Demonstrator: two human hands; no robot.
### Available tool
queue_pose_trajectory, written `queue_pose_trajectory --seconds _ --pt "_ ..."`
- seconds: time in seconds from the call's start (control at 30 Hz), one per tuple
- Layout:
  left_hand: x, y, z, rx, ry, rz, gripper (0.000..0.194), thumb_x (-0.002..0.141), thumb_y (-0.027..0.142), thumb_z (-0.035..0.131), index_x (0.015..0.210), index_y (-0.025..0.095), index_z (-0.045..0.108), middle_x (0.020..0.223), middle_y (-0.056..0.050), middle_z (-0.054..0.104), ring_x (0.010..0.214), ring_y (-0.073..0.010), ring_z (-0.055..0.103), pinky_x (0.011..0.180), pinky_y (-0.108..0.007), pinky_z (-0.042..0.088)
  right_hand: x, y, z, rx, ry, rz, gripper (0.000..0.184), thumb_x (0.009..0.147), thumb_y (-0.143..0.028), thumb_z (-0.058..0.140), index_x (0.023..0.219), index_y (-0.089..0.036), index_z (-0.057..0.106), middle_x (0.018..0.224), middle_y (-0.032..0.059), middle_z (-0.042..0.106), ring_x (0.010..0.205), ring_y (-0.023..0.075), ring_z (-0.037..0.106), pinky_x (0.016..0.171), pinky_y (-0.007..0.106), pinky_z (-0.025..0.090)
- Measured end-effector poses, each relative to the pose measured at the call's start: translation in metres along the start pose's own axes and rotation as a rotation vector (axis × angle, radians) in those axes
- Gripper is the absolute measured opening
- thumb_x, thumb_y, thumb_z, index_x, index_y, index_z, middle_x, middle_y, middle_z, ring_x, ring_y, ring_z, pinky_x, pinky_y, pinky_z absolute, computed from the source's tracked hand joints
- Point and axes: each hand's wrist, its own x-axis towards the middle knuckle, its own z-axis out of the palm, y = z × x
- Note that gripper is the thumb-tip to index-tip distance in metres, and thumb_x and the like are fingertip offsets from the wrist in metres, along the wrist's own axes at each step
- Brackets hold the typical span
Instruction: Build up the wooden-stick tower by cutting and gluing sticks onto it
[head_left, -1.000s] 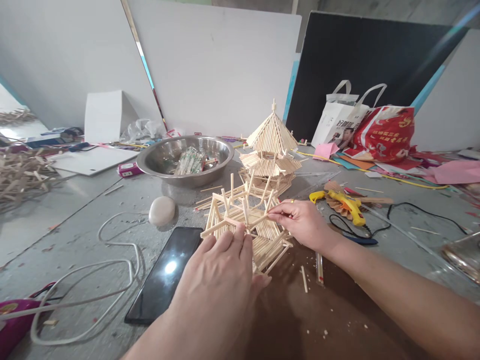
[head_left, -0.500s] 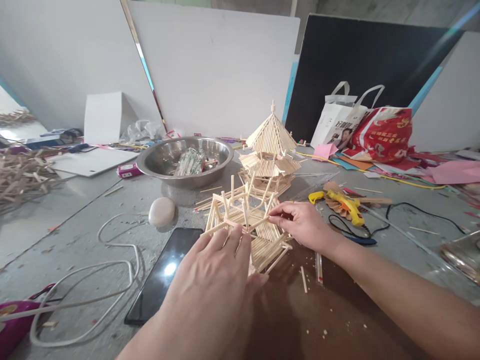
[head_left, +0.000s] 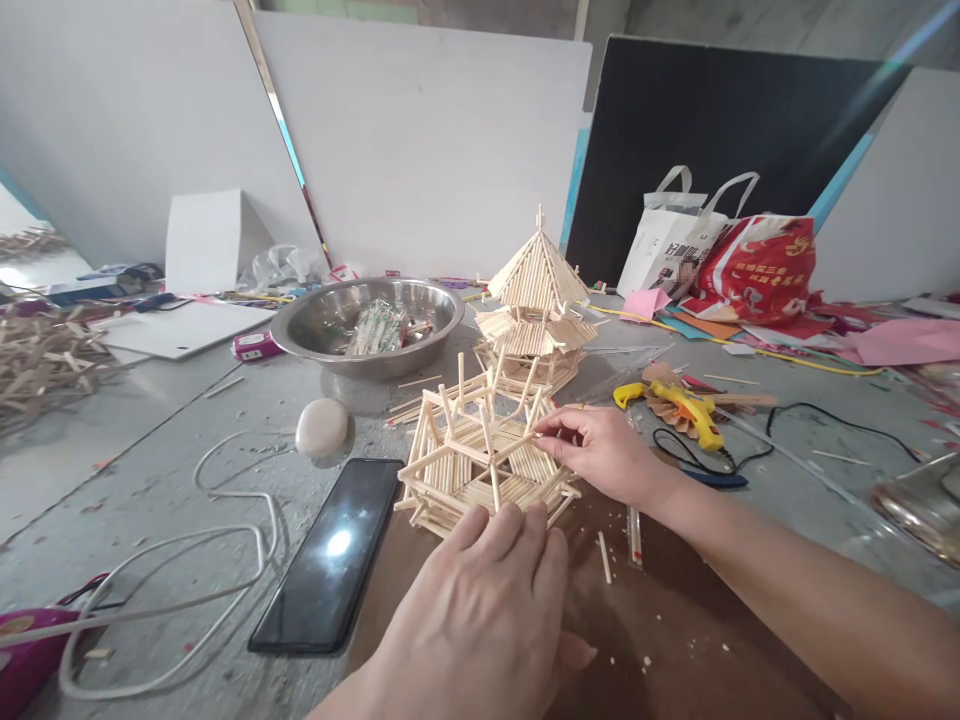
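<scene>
From my remote station I see the right hand [head_left: 600, 448] at the right side of the open-topped stick frame [head_left: 491, 459]; its thumb and fingertips pinch a stick at the frame's edge. The left hand [head_left: 487, 610], back upward, is positioned at the near side of the frame, its fingers extended and slightly parted, its thumb held apart; I cannot confirm whether its fingertips touch the near edge, which they partly cover. The frame stands upright ahead of the left hand, with a brown board [head_left: 637, 610] on the near side. One loose stick [head_left: 604, 557] lies on this board, right of the left hand. Left of the frame, a phone [head_left: 322, 555] lies flat, screen up; a pale rounded object [head_left: 322, 428] rests just beyond it on the grey table [head_left: 172, 450]. Behind the frame stands a roofed stick model [head_left: 538, 280], with a metal basin [head_left: 300, 345] to its left. Beyond the right hand lies a yellow glue gun [head_left: 694, 412].
</scene>
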Motion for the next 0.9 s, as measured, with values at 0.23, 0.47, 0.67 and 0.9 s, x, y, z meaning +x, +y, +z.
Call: queue_pose_trajectory --seconds 0.23,0.47,0.67,0.9 --pt "0.003 -0.002 -0.002 -0.057 -0.062 0.01 0.035 0.076 0.043 0.05 0.096 0.014 0.057 0.091 -0.009 0.059 0.085 -0.0232 0.052 0.074 -0.038 0.04 0.002 0.0 0.002 -0.07 0.004 -0.017 0.013 0.078 -0.028 0.054 0.08 -0.022 0.065 0.079 0.0004 0.068 0.072 0.0148 0.06 0.065 0.026 0.043" --pt "0.004 -0.004 -0.004 -0.05 -0.054 -0.012 0.034 0.076 0.043 0.05 0.091 0.014 0.059 0.091 -0.011 0.06 0.084 -0.0238 0.052 0.073 -0.039 0.041 0.002 0.002 0.001 -0.135 0.003 -0.091 0.014 0.08 -0.031 0.052 0.078 -0.023 0.063 0.076 -0.0009 0.067 0.069 0.0131 0.06 0.064 0.024 0.041" --pt "0.001 -0.006 -0.009 -0.035 -0.036 -0.072 0.034 0.075 0.042 0.052 0.095 0.015 0.059 0.094 -0.01 0.062 0.09 -0.0259 0.054 0.079 -0.042 0.043 0.0 0.005 0.001 -0.19 -0.005 -0.171 0.016 0.082 -0.03 0.049 0.078 -0.021 0.061 0.077 0.0004 0.066 0.072 0.0131 0.06 0.067 0.023 0.041" --pt "-0.002 -0.01 -0.018 -0.043 -0.001 -0.169 0.034 0.074 0.039 0.054 0.101 0.019 0.058 0.105 -0.008 0.061 0.102 -0.0281 0.051 0.09 -0.049 0.036 0.001 0.005 0.001 -0.217 -0.005 -0.201 0.017 0.084 -0.03 0.047 0.079 -0.02 0.06 0.076 0.0008 0.066 0.071 0.0129 0.06 0.065 0.023 0.042"
